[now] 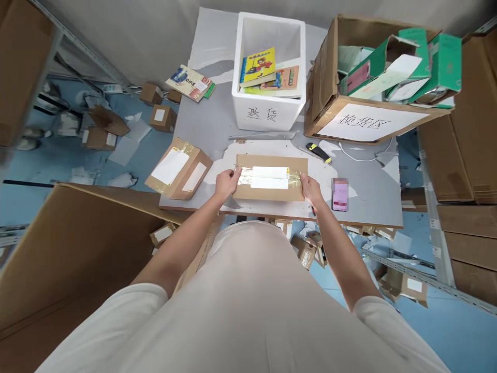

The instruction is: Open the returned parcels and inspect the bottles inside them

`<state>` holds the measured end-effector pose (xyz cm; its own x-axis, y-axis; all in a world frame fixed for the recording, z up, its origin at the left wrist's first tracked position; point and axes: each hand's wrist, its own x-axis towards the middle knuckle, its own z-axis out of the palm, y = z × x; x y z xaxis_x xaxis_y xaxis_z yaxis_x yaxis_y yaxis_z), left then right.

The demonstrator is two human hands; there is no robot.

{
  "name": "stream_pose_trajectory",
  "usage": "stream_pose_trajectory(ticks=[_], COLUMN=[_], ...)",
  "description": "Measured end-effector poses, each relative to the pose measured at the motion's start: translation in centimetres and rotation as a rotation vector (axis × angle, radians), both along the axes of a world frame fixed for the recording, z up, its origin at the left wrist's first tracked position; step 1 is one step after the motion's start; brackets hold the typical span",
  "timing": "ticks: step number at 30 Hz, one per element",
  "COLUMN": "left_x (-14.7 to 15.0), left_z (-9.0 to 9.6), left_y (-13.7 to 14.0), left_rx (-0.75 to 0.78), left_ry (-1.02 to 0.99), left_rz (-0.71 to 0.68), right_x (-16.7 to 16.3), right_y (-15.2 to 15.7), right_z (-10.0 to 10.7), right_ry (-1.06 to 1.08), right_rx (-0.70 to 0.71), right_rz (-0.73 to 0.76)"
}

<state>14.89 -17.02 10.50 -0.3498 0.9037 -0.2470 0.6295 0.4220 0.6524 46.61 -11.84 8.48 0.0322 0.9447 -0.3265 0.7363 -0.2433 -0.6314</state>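
A taped cardboard box with white labels on its top lies in front of me at the table's near side. My left hand grips its left end, thumb on the top near the tape. At the opposite end, my right hand is closed around the box's edge. Beyond the right end rests a black and yellow utility knife. A phone with a pink screen lies to the right of my right hand. Left of my left hand sits another taped box, tilted in view, bearing white labels.
On the table, a white foam box holds several books, and a large carton holds green folders. Two or so books lie at the back left. A big open carton stands at my left. Shelving borders the right.
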Motion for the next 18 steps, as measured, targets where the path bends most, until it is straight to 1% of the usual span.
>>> stream_pose_trajectory(ticks=[3,6,7,9,11,12,13,15,18], left_x=[-0.2,-0.8,-1.0,-1.6,-2.3,-2.7,-3.0,-3.4,-3.1], left_z=[-0.1,-0.7,-1.1,-2.3,-3.9,-4.7,-5.5,-6.6,-7.5], left_y=[0.9,0.7,0.3,-0.8,-2.3,-3.2,-4.1,-5.8,-7.2], left_rx=[-0.024,-0.027,-0.025,-0.018,-0.010,-0.009,-0.015,-0.036,-0.037], left_ry=[0.001,-0.056,-0.110,-0.286,-0.454,-0.498,-0.510,-0.513,-0.528], left_rz=[-0.006,-0.003,0.006,0.034,0.059,0.057,0.037,-0.068,-0.224], right_x=[-0.1,0.6,1.0,1.8,2.7,3.2,3.6,4.0,3.8], right_y=[0.7,0.0,-0.4,-1.7,-3.1,-3.8,-4.4,-5.4,-6.0], right_z=[-0.2,-0.7,-1.0,-2.0,-3.1,-3.7,-4.2,-5.0,-5.3], right_ry=[0.057,0.245,0.324,0.454,0.488,0.477,0.461,0.440,0.439], right_rx=[-0.064,-0.090,-0.107,-0.133,-0.114,-0.093,-0.079,-0.080,-0.111], right_rz=[-0.040,-0.066,-0.082,-0.129,-0.164,-0.154,-0.131,-0.070,0.028])
